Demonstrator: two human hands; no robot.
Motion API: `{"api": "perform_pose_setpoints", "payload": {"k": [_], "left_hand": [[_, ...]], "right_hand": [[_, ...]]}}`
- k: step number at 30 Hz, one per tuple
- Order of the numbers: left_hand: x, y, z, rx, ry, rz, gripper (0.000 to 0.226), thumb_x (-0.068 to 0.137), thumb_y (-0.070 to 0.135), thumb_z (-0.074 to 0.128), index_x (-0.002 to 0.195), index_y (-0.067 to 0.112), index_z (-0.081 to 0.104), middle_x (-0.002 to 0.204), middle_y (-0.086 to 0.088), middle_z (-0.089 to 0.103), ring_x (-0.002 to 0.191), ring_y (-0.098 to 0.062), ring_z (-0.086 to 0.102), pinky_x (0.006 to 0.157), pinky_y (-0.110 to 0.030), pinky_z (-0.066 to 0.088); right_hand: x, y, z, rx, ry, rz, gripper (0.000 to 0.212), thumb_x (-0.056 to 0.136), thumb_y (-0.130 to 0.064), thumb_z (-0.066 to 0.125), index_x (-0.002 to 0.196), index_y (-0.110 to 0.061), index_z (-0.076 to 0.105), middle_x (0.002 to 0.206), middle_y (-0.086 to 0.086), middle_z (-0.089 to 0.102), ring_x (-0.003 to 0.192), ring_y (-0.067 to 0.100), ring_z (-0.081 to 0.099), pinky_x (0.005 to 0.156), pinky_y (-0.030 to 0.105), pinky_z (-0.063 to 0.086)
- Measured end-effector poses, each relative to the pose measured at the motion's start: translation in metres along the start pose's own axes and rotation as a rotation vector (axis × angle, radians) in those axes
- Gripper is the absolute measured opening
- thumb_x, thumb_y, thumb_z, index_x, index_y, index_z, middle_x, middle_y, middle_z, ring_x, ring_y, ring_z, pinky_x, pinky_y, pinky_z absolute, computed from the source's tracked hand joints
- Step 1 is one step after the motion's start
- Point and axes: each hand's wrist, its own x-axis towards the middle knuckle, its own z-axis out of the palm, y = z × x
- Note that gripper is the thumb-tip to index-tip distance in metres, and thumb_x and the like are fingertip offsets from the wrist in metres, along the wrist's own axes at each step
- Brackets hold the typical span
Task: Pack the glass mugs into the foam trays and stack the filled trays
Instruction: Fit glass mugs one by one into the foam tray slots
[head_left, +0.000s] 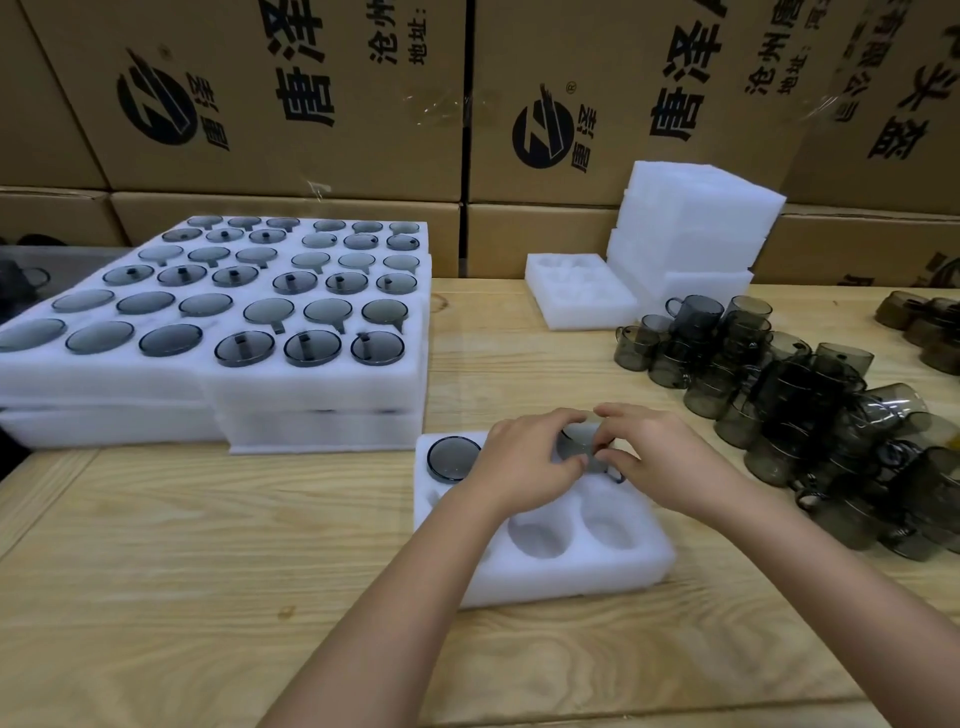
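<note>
Gripping glass mug (575, 441): left hand (524, 462), right hand (662, 457), at foam tray (571, 577); wooden table (208, 571) (cartons (311, 104) behind).

The left box (244, 161) and right box (613, 57) each carry, in black sideways print, a round logo (156, 101), large "唐泽", and smaller "沧州" and "地址:".

Desk: How many mugs top the filled stack (311, 387)?
Photographer: Thirty-six — six rows of six, over at least two layers of foam.
Desk: And the tray in front (571, 577)?
Photographer: One tray, two mugs: one seated mug (453, 457), one held mug (579, 440) between a left hand (524, 462) and a right hand (660, 457). One empty tray (587, 317) lies apart — the loose pile (831, 415) and the spare foam stack (691, 228) defy counting.
</note>
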Motion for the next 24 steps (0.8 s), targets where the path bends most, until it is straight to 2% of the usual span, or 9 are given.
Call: {"api": "perform_pose_setpoints", "payload": {"k": [2,4,6,8,10,12,13,20,24], "left_hand": [[0.000,0.003,0.000,-0.085,0.017,-0.010,0.049,0.095,0.034,0.048,0.142,0.028,0.039,0.120,0.000,0.062,0.098,-0.025,0.061,0.099,-0.038,0.041],[0.002,0.005,0.001,-0.125,0.088,0.029,0.049,0.099,0.037,0.039,0.146,0.025,0.032,0.132,-0.002,0.056,0.110,-0.027,0.056,0.103,-0.041,0.037],[0.005,0.008,0.004,-0.076,0.111,0.083,0.052,0.102,0.040,0.033,0.150,0.021,0.025,0.146,-0.003,0.044,0.130,-0.023,0.042,0.109,-0.039,0.029],[0.008,0.007,0.010,0.013,0.038,0.069,0.057,0.102,0.043,0.027,0.152,0.017,0.017,0.158,-0.005,0.024,0.143,-0.017,0.024,0.115,-0.036,0.019],[0.010,0.003,0.017,0.144,-0.062,-0.011,0.063,0.101,0.048,0.019,0.153,0.015,0.008,0.161,-0.003,0.007,0.147,-0.011,0.008,0.119,-0.034,0.007],[0.010,0.000,0.023,0.259,-0.115,-0.064,0.064,0.101,0.050,0.014,0.153,0.014,0.004,0.162,0.000,0.002,0.147,-0.008,0.001,0.118,-0.033,0.000],[0.011,-0.001,0.025,0.283,-0.122,-0.076,0.064,0.101,0.050,0.013,0.153,0.014,0.003,0.161,0.000,0.001,0.147,-0.007,0.000,0.118,-0.033,-0.001],[0.011,0.000,0.023,0.332,-0.139,-0.097,0.064,0.101,0.049,0.013,0.153,0.014,0.003,0.162,0.002,0.003,0.147,-0.008,0.000,0.118,-0.035,-0.004],[-0.001,-0.005,0.009,0.456,-0.083,-0.147,0.066,0.097,0.058,0.020,0.151,0.021,0.019,0.160,-0.001,0.017,0.147,-0.017,0.009,0.117,-0.045,-0.002]], "right_hand": [[0.000,0.003,-0.001,0.036,0.035,-0.027,0.016,0.088,-0.025,0.062,0.102,-0.018,0.066,0.125,-0.001,0.059,0.125,0.016,0.049,0.093,0.021,0.034],[0.005,0.004,-0.002,0.106,0.108,-0.019,0.030,0.091,-0.031,0.056,0.118,-0.019,0.060,0.126,-0.006,0.059,0.121,0.012,0.049,0.088,0.016,0.032],[0.014,-0.002,-0.001,0.217,0.105,-0.020,0.034,0.094,-0.030,0.048,0.126,-0.021,0.054,0.130,-0.003,0.057,0.117,0.013,0.050,0.093,0.021,0.036],[0.023,-0.008,0.010,0.250,-0.009,-0.098,0.035,0.095,-0.025,0.042,0.128,-0.018,0.051,0.131,0.005,0.052,0.118,0.018,0.047,0.103,0.032,0.036],[0.026,-0.009,0.027,0.145,-0.154,-0.090,0.051,0.099,-0.026,0.038,0.148,-0.017,0.025,0.153,0.006,0.025,0.142,0.021,0.020,0.118,0.035,0.012],[0.026,-0.004,0.040,0.037,-0.252,0.031,0.062,0.100,-0.034,0.032,0.151,-0.025,-0.003,0.159,-0.007,-0.004,0.145,0.015,-0.010,0.118,0.040,-0.003],[0.026,-0.001,0.044,-0.001,-0.272,0.063,0.064,0.099,-0.035,0.031,0.150,-0.028,-0.008,0.158,-0.011,-0.010,0.144,0.014,-0.016,0.117,0.042,-0.005],[0.026,0.000,0.050,-0.044,-0.259,0.043,0.064,0.099,-0.037,0.028,0.151,-0.025,-0.006,0.159,-0.010,-0.007,0.146,0.017,-0.012,0.119,0.042,0.003],[0.026,0.000,0.057,-0.066,-0.175,0.063,0.055,0.102,-0.039,0.019,0.152,-0.019,0.009,0.159,-0.006,0.006,0.146,0.015,-0.004,0.119,0.037,0.004]]}}
